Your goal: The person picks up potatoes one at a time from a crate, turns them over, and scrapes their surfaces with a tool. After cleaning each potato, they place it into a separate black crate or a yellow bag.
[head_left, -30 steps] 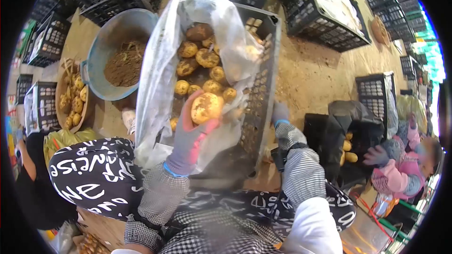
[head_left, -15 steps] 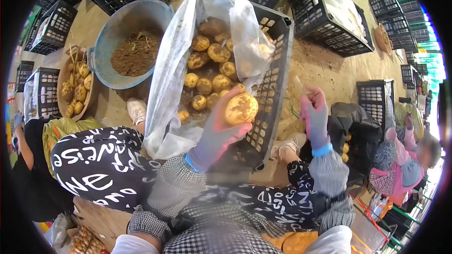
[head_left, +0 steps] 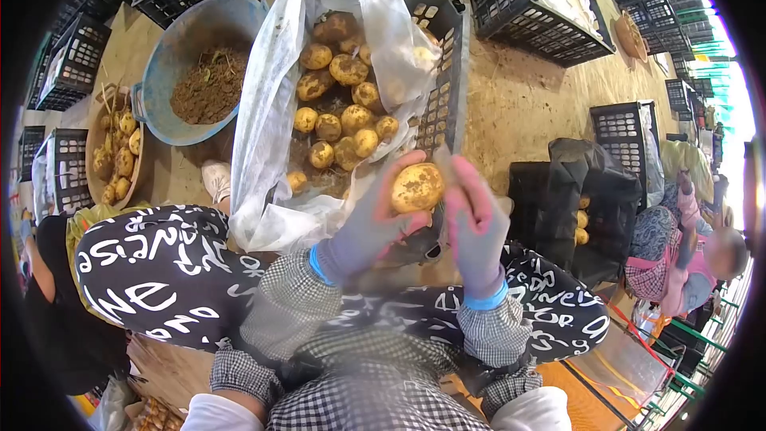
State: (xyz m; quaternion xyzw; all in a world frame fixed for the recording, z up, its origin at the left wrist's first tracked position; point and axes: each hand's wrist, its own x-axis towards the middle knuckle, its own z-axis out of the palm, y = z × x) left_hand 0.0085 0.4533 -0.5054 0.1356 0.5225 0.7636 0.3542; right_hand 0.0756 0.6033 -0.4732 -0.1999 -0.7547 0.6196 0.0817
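The potato (head_left: 417, 187) is held just in front of the lined crate (head_left: 444, 104) of potatoes. The left hand (head_left: 369, 230) cups it from below, fingers wrapped around it. The right hand (head_left: 477, 223) lies flat against its right side, fingers extended.

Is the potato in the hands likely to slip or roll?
The potato looks rounded, so it may roll if set down. Soil patches on its skin suggest a gritty, not slippery, surface in the left hand.
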